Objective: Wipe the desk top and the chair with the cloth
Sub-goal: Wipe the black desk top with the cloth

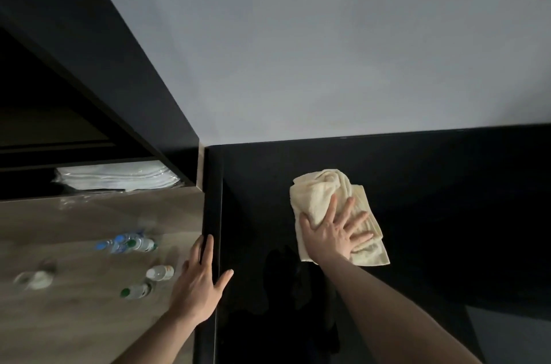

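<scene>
A crumpled cream cloth (323, 189) lies on the glossy black desk top (447, 214), a little right of the middle. My right hand (334, 234) presses flat on the cloth's near half, fingers spread and straight. My left hand (198, 280) rests on the desk's left edge, fingers straight, the thumb out over the black surface. No chair is in view.
Left of the desk is a lower wooden surface (74, 319) with several small plastic bottles (128, 243) and a blurred white cup (35, 278). A stack of white linen (119, 177) sits on a dark shelf behind. A pale wall (328, 50) rises behind the desk.
</scene>
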Available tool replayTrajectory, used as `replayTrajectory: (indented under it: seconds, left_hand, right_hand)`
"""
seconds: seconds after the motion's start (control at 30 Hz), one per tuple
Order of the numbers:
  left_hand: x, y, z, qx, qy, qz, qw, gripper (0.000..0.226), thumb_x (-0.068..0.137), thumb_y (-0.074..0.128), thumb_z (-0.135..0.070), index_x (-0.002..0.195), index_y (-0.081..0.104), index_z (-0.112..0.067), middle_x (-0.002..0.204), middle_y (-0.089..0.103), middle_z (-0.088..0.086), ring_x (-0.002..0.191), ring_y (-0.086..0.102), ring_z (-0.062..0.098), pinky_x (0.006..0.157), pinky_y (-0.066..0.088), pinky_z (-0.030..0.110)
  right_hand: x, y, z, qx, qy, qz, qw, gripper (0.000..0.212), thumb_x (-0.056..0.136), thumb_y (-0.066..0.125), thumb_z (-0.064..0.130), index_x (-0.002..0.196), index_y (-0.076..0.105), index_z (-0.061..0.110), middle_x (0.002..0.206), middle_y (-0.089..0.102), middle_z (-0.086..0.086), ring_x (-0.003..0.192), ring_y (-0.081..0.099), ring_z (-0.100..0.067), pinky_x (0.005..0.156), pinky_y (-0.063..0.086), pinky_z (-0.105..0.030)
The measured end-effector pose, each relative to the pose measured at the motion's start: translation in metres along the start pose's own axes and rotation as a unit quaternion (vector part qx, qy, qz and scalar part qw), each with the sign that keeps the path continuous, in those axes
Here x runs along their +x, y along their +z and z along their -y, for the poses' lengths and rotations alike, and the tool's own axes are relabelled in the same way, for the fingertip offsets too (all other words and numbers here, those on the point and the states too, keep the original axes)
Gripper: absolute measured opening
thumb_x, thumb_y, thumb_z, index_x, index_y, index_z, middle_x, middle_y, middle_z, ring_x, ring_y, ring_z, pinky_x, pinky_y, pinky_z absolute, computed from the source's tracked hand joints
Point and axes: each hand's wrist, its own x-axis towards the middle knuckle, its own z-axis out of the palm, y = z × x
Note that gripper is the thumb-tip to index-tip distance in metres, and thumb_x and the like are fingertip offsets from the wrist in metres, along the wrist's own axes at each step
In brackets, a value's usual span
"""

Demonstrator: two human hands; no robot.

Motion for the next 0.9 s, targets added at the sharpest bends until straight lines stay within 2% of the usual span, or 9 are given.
replayTrajectory:
  seconds: [0.1, 0.23, 0.33, 0.4, 0.5, 0.6, 0.7, 0.8, 0.9]
  left_hand:
    - [0.003, -0.001, 0.008, -0.057, 0.012, 0.019, 0.998, 0.096, 0.097, 0.054, -0.064, 0.168, 0.001, -0.024, 0.173, 0.005, -0.001, 0.152, 0.034, 0.028, 0.114, 0.047, 0.039]
    - [0.008, -0.005, 0.032, -0.152, 0.061, 0.031, 0.986, 0.089, 0.093, 0.077, -0.027, 0.165, 0.024, -0.024, 0.167, 0.021, -0.007, 0.147, 0.042, 0.02, 0.117, 0.044, 0.038]
    - [0.007, -0.014, 0.048, -0.233, 0.044, 0.061, 0.97, 0.088, 0.088, 0.079, -0.006, 0.159, 0.034, -0.03, 0.154, 0.037, -0.011, 0.125, 0.06, 0.012, 0.097, 0.058, 0.03]
    - [0.005, -0.02, 0.052, -0.22, 0.02, 0.074, 0.972, 0.089, 0.089, 0.078, -0.005, 0.161, 0.03, -0.027, 0.157, 0.037, -0.005, 0.11, 0.063, 0.008, 0.091, 0.055, 0.024]
    - [0.001, -0.028, 0.051, -0.177, 0.013, 0.046, 0.983, 0.103, 0.086, 0.076, -0.004, 0.166, 0.012, -0.023, 0.167, 0.023, 0.001, 0.137, 0.05, 0.019, 0.11, 0.045, 0.03]
    - [0.002, -0.043, 0.033, -0.11, 0.11, -0.025, 0.987, 0.111, 0.084, 0.08, -0.017, 0.167, 0.006, -0.024, 0.173, 0.008, -0.001, 0.158, 0.015, 0.02, 0.124, 0.021, 0.032]
    - [0.012, -0.055, 0.009, -0.041, 0.19, -0.01, 0.981, 0.103, 0.089, 0.067, -0.053, 0.167, 0.003, -0.034, 0.174, -0.013, -0.009, 0.16, -0.013, 0.015, 0.127, 0.008, 0.038]
    - [0.031, -0.054, -0.01, 0.052, 0.173, 0.068, 0.981, 0.106, 0.082, 0.041, -0.089, 0.164, -0.008, -0.042, 0.167, -0.035, -0.011, 0.155, -0.032, 0.026, 0.129, 0.002, 0.056]
    - [0.043, -0.048, -0.027, 0.1, 0.129, 0.12, 0.979, 0.111, 0.074, 0.033, -0.1, 0.162, -0.009, -0.048, 0.165, -0.04, -0.007, 0.152, -0.036, 0.039, 0.126, -0.005, 0.062]
  right_hand:
    - [-0.023, 0.021, 0.038, 0.0, -0.03, 0.008, 1.0, 0.102, 0.089, 0.014, 0.088, 0.164, -0.026, 0.033, 0.168, -0.041, -0.01, 0.148, -0.043, -0.051, 0.112, -0.019, -0.081]
    - [-0.062, 0.053, 0.089, -0.006, -0.108, 0.043, 0.993, 0.099, 0.09, 0.016, 0.088, 0.16, -0.031, 0.037, 0.163, -0.049, -0.006, 0.142, -0.052, -0.047, 0.11, -0.026, -0.078]
    - [-0.085, 0.071, 0.118, -0.005, -0.183, 0.082, 0.98, 0.099, 0.091, 0.028, 0.084, 0.163, -0.024, 0.042, 0.163, -0.05, -0.001, 0.139, -0.057, -0.042, 0.109, -0.031, -0.075]
    - [-0.091, 0.077, 0.129, -0.002, -0.202, 0.093, 0.975, 0.102, 0.089, 0.035, 0.084, 0.165, -0.019, 0.042, 0.163, -0.05, 0.001, 0.138, -0.059, -0.039, 0.107, -0.035, -0.073]
    - [-0.091, 0.07, 0.127, 0.01, -0.224, 0.102, 0.969, 0.106, 0.084, 0.036, 0.089, 0.166, -0.013, 0.041, 0.165, -0.046, 0.005, 0.141, -0.055, -0.037, 0.108, -0.036, -0.071]
    - [-0.09, 0.054, 0.1, 0.047, -0.262, 0.089, 0.96, 0.1, 0.091, 0.04, 0.083, 0.166, -0.014, 0.045, 0.171, -0.031, 0.011, 0.155, -0.04, -0.026, 0.123, -0.022, -0.064]
    - [-0.092, 0.041, 0.051, 0.054, -0.275, 0.048, 0.959, 0.087, 0.101, 0.044, 0.068, 0.167, -0.009, 0.046, 0.175, -0.023, 0.011, 0.159, -0.03, -0.017, 0.131, -0.01, -0.055]
    - [-0.087, 0.03, -0.009, 0.025, -0.238, 0.01, 0.971, 0.081, 0.104, 0.038, 0.067, 0.168, -0.007, 0.044, 0.173, -0.027, 0.014, 0.158, -0.031, -0.017, 0.13, -0.014, -0.051]
    - [-0.076, 0.018, -0.065, 0.011, -0.172, -0.01, 0.985, 0.08, 0.105, 0.036, 0.067, 0.169, -0.005, 0.041, 0.173, -0.027, 0.013, 0.158, -0.031, -0.02, 0.13, -0.011, -0.054]
